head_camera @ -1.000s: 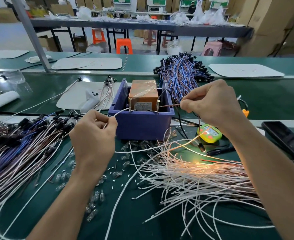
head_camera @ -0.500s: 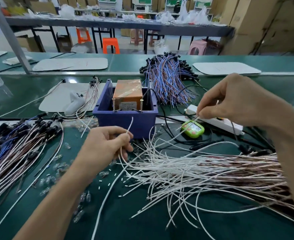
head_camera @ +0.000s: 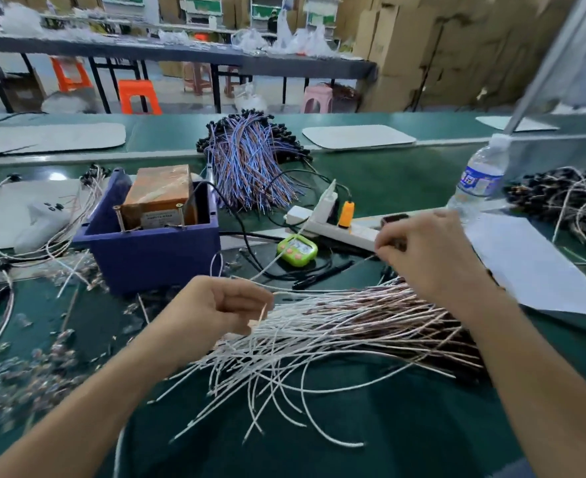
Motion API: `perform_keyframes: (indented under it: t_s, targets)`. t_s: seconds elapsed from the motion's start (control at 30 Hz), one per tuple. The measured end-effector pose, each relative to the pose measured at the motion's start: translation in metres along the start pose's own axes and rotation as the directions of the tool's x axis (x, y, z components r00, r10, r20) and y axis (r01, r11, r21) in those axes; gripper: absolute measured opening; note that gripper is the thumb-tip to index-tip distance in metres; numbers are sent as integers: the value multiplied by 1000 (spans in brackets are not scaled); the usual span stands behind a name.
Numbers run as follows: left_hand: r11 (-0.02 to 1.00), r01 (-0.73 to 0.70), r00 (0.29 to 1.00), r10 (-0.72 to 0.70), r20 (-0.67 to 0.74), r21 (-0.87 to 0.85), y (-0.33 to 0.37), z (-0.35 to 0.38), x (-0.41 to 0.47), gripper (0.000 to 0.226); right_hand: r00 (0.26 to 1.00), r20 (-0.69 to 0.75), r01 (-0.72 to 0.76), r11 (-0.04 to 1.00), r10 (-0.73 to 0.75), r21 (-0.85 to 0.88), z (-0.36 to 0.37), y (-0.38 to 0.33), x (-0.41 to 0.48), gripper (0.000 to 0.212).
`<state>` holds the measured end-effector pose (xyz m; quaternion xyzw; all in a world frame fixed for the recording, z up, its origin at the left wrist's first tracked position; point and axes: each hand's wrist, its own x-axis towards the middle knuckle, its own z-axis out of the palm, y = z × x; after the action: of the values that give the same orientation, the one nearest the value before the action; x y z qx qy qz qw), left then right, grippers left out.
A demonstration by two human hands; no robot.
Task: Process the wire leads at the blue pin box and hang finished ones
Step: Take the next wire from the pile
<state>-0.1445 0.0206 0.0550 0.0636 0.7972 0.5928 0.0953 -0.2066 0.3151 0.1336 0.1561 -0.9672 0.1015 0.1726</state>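
Your hands came away from the box (head_camera: 153, 257) and its 2 pins (head_camera: 119, 219), so that pin step looked done. Left hand (head_camera: 222, 307) and right hand (head_camera: 429, 257), well apart over the pile (head_camera: 353, 326) beside the box, each pinched a lead (head_camera: 263, 309); whether the same 1, I couldn't tell. I counted 1 box, 2 pins, 1 timer (head_camera: 296, 250), 1 bottle (head_camera: 479, 181).
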Motion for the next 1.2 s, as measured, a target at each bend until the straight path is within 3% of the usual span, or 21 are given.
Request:
perform_keyframes:
  t_s: [0.1, 0.23, 0.37, 0.43, 0.53, 0.6, 0.73, 0.83, 0.9, 1.0, 1.2]
  targets:
    - [999, 27, 998, -29, 55, 44, -9, -11, -6, 73, 998, 27, -53, 983, 48, 174, 43, 1, -30, 10]
    - [997, 41, 997, -36, -71, 67, -9, -14, -7, 37, 996, 47, -84, 955, 74, 284, 82, -5, -55, 13]
    - [953, 45, 972, 28, -232, 300, -6, -8, -3, 37, 989, 123, -129, 912, 87, 390, 99, -2, -65, 21]
    - [891, 35, 946, 117, -301, 454, -2, -5, -3, 42, 993, 103, -84, 920, 48, 382, 101, 1, -67, 22]
    - [700, 58, 907, 261, -331, 712, 3, -6, -7, 36, 999, 39, -9, 936, -5, 351, 103, 1, -68, 24]
    - [612, 68, 897, 309, -317, 788, 5, -6, -10, 35, 1000, 27, -10, 936, 0, 352, 103, 1, -68, 25]
    - [583, 73, 944, 222, -245, 809, 0, -7, -10, 34, 1000, 3, -12, 936, 11, 352, 103, -1, -70, 22]
    - [676, 99, 956, 138, -258, 730, -5, -5, -12, 16, 1000, -2, -25, 945, 27, 326, 103, -1, -71, 13]
    - [748, 76, 948, 150, -279, 659, -7, -2, -12, 20, 1000, 22, -14, 962, 9, 273, 103, -2, -71, 23]
    - [787, 25, 971, 128, -202, 616, -7, 5, -10, 25, 998, 60, -8, 976, -5, 216, 102, -5, -69, 33]
    - [733, 13, 946, 212, -247, 680, -2, 21, 4, 11, 999, 4, -51, 970, 51, 237, 104, -6, -71, 30]
